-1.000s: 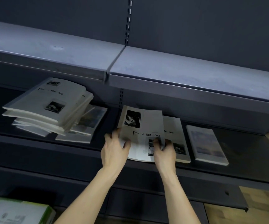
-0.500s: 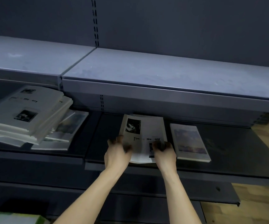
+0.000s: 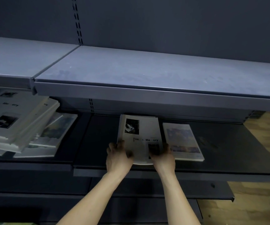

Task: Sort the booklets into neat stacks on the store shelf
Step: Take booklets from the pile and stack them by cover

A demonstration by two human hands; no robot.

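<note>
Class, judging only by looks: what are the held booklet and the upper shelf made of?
Booklet: probably matte paper; its near edge bows between the left hand and right hand. Upper shelf: likely painted sheet metal; folded front lip, dull scuffed grey sheen.

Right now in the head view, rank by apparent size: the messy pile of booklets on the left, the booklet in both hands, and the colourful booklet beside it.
1. Messy pile, largest, though partly cut off by the frame edge.
2. Held booklet, gripped by the left hand and right hand.
3. Colourful booklet; close to the held one, so that ranking is unsure.
</note>
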